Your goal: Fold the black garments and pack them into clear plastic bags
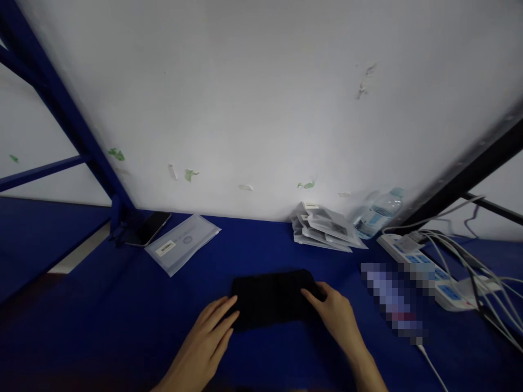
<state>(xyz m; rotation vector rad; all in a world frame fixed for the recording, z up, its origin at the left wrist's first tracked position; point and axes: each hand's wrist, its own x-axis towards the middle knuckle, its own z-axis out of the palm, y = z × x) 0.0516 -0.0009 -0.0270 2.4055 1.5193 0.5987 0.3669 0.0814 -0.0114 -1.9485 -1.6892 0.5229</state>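
— Hands first: left hand [208, 335] flat, fingers spread, tips touching the left edge of the black cloth [273, 298]. Right hand [337, 314]?
— Open too, fingers resting on the cloth's right end. Nothing gripped by either.
— Cloth where?
— Folded, lying on the blue table [122, 321], between the hands.
— Further back?
— Power strip [425, 269] with cables at right. Clear packet [182, 242] and phone [149, 228] back left, stack of packets [322, 228] and bottle [378, 213] against the white wall [261, 98].
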